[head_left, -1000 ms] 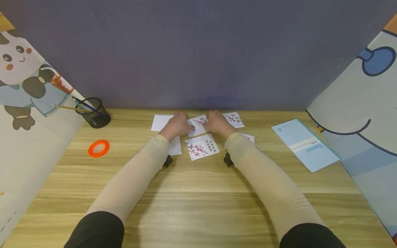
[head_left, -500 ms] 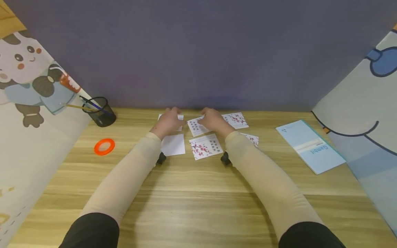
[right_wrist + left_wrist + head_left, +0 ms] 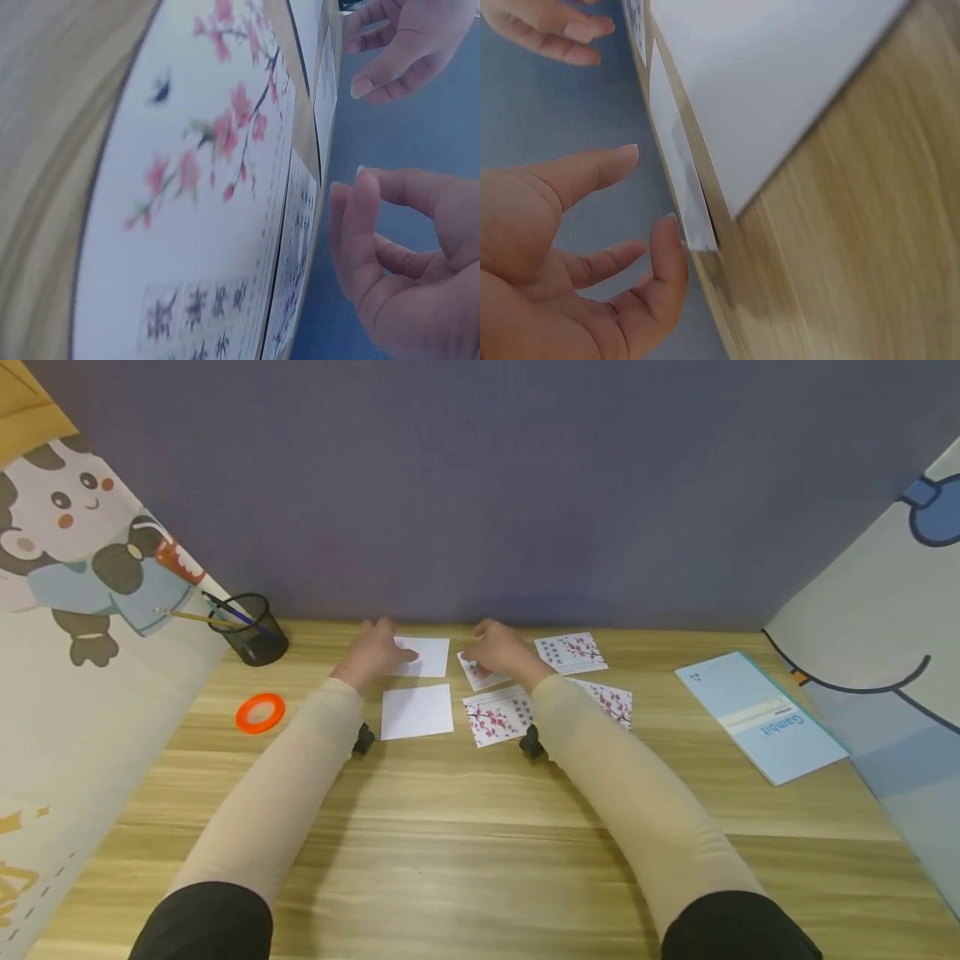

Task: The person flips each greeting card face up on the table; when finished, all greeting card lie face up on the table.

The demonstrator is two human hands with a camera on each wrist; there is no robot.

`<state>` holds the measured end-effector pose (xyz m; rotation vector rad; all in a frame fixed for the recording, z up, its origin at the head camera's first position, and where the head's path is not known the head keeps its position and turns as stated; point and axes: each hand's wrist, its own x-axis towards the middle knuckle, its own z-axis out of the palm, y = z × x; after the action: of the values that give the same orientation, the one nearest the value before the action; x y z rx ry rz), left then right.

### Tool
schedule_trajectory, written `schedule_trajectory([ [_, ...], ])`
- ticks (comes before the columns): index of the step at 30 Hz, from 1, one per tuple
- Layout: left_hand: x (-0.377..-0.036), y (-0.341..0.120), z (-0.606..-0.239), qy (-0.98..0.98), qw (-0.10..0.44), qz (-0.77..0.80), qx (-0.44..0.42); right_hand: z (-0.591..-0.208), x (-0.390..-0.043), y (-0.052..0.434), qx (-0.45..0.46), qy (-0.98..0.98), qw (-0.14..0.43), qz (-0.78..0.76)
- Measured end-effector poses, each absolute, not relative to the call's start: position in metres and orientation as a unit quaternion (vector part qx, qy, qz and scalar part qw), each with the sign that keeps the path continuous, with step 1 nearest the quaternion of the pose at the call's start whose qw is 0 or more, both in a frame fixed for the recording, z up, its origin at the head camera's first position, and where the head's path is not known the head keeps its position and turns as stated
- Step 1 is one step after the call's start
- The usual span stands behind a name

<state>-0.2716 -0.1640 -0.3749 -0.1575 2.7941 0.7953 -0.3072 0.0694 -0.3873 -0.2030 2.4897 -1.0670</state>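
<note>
Several square cards lie at the far middle of the wooden table (image 3: 480, 835). My left hand (image 3: 375, 650) rests open by the far blank white card (image 3: 426, 657), fingertips at its left edge; in the left wrist view its fingers (image 3: 600, 169) are spread beside that card (image 3: 676, 150). A second blank card (image 3: 417, 711) lies nearer. My right hand (image 3: 497, 652) hovers with loosely curled fingers (image 3: 360, 225) over a small plum-blossom card (image 3: 478, 676), holding nothing. More blossom cards lie near (image 3: 498, 714), far right (image 3: 570, 649) and beside my right forearm (image 3: 613, 700).
A black mesh pen cup (image 3: 251, 631) stands at the far left, with an orange tape ring (image 3: 260, 712) in front of it. A pale blue booklet (image 3: 765, 714) lies at the right. A purple wall closes the back; cartoon panels flank both sides.
My hands have parted. The left hand slid left off the blossom card to the far white card. The right hand stays by the blossom card, now lying on the table.
</note>
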Motion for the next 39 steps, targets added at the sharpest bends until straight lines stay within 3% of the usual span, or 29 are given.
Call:
schedule_trajectory([
  [13,-0.282,-0.193,-0.378,0.94,0.165,0.291,-0.066,-0.391,-0.308,0.057,-0.037,0.852,0.231,-0.467],
  [20,-0.285,-0.195,-0.377,0.94,0.178,0.285,-0.065,-0.392,-0.311,0.05,-0.037,0.866,0.235,-0.44],
  [39,-0.307,-0.208,-0.383,0.931,0.238,0.275,-0.045,-0.401,-0.314,0.024,-0.096,0.915,0.177,-0.35],
])
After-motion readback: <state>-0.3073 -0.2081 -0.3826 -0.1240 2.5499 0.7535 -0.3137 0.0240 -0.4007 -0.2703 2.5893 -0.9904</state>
